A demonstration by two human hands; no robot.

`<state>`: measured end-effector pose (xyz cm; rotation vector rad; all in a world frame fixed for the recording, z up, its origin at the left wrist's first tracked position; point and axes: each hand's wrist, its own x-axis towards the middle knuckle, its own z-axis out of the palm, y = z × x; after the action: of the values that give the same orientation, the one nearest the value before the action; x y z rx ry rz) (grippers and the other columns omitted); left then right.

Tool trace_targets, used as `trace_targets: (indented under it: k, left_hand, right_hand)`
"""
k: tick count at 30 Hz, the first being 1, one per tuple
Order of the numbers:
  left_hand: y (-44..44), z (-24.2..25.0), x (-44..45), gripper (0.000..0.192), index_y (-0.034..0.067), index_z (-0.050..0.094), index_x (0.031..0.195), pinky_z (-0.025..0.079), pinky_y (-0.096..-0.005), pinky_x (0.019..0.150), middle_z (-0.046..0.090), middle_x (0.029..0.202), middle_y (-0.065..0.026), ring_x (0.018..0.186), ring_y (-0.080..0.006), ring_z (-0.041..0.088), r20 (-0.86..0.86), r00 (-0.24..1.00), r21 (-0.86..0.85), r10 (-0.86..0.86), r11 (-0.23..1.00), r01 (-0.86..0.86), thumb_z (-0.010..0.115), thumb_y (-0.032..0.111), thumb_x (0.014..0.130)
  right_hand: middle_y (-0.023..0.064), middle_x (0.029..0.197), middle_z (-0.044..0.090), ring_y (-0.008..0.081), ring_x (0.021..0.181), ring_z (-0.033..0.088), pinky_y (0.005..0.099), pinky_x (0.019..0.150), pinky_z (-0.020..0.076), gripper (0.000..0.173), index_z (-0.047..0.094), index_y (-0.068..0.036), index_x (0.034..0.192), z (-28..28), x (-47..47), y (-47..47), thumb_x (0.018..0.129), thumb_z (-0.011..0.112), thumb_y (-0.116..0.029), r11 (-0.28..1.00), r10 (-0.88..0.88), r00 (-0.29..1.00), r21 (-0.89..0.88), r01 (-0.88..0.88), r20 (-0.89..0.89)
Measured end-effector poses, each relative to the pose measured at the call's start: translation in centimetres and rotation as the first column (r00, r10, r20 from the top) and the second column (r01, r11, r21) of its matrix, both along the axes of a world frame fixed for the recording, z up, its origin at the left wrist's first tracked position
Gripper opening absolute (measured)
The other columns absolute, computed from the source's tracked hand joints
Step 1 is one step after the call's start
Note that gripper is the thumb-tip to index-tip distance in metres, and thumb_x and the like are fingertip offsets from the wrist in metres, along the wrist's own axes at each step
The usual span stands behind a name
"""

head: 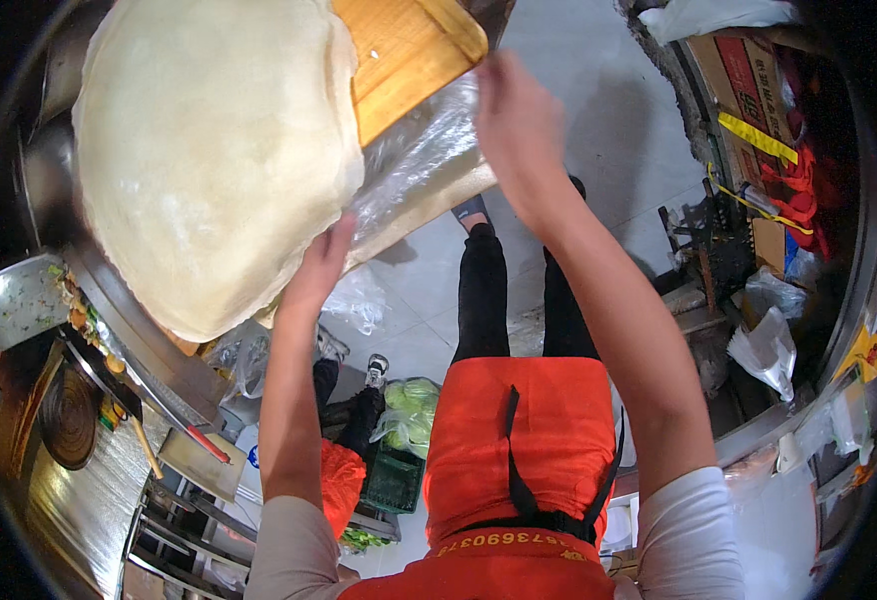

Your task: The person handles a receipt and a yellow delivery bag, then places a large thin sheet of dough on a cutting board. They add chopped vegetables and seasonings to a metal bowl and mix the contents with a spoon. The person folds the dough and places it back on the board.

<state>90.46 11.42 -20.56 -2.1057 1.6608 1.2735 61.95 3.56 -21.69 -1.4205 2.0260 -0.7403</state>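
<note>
A large, thin round sheet of pale dough (pixel 217 157) fills the upper left, lying partly over a wooden board (pixel 408 56). My left hand (pixel 322 262) touches the dough's lower right edge; whether its fingers grip the edge is unclear. Blurred by motion, my right hand (pixel 517 124) is at the right edge of clear plastic film (pixel 423 142), near the board's corner. Its fingertips are hard to make out, so what they hold cannot be told. The film lies beneath the board, over a pale surface.
At the left are a metal pan (pixel 18 300) with food scraps and a red-handled tool (pixel 210 445). A person in a red apron (pixel 341 480) is at lower left, near bagged cabbage (pixel 411 412) and a green crate (pixel 392 480). Cardboard boxes (pixel 742 97) and plastic bags stand at right.
</note>
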Motion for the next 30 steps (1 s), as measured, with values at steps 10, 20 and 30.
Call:
trace_targets:
  k: [10,20,30]
  left_hand:
    - [0.9,14.4,-8.1,0.024,0.002,0.062,0.111,0.053,-0.0378,0.071,0.066,0.099,-0.0196,0.079,-0.0307,0.067,0.119,0.992,-0.279,0.050,0.960,-0.015,0.054,0.013,0.091]
    - [-9.8,-5.9,-8.6,0.034,0.002,0.060,0.116,0.046,-0.0355,0.088,0.063,0.110,-0.0140,0.101,-0.0270,0.060,-0.196,0.962,0.035,-0.189,0.979,0.199,0.046,0.027,0.097]
    - [-6.5,-9.7,0.2,0.040,0.003,0.051,0.128,0.039,-0.0359,0.100,0.049,0.131,-0.0147,0.119,-0.0251,0.048,-0.490,0.868,0.286,-0.077,0.926,0.244,0.055,0.021,0.093]
  right_hand:
    - [0.0192,0.075,0.064,0.0397,0.073,0.062,0.0449,0.062,0.0468,0.023,0.059,-0.003,0.093,1.4,0.2,7.7,0.093,0.052,-0.024,0.974,-0.195,0.934,0.174,0.148,0.299]
    - [0.0158,0.082,0.064,0.0356,0.071,0.061,0.0411,0.066,0.0493,0.024,0.061,0.000,0.093,0.7,-6.9,5.2,0.090,0.059,-0.023,0.914,-0.392,0.908,0.174,0.366,0.146]
    - [0.0093,0.101,0.063,0.0321,0.098,0.060,0.0436,0.089,0.0480,0.023,0.061,-0.013,0.103,2.5,2.1,5.6,0.081,0.059,-0.018,0.506,0.690,0.664,-0.465,-0.726,-0.287]
